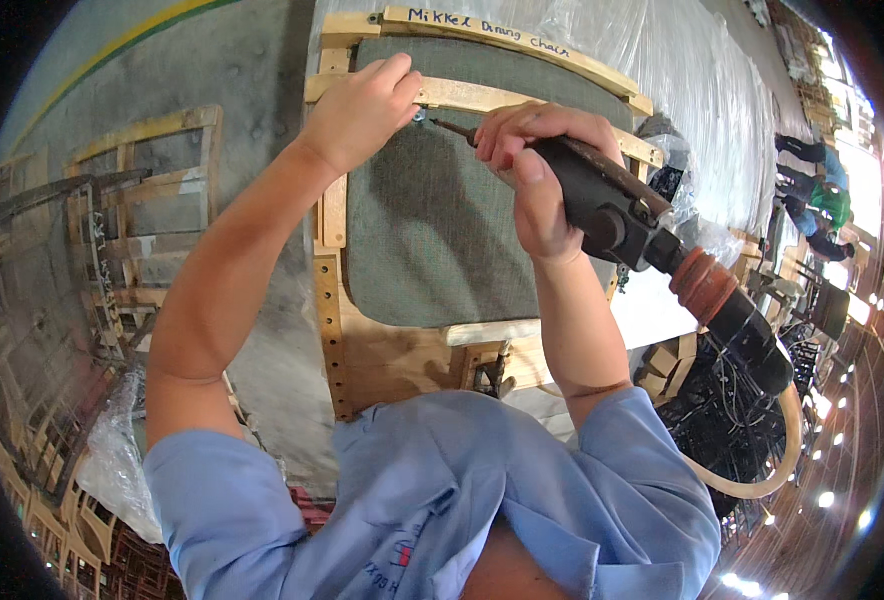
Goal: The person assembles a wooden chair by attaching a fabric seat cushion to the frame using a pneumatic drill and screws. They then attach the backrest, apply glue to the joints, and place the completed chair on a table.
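Driver [617,212] w/in clasped R fingers [498,132], bit [452,128] nr curled L fingers [399,82], L hold unclear

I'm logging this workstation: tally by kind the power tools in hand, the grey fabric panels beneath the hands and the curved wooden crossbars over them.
Power tool: 1
Grey fabric panel: 1
Curved wooden crossbars: 2
Total: 4
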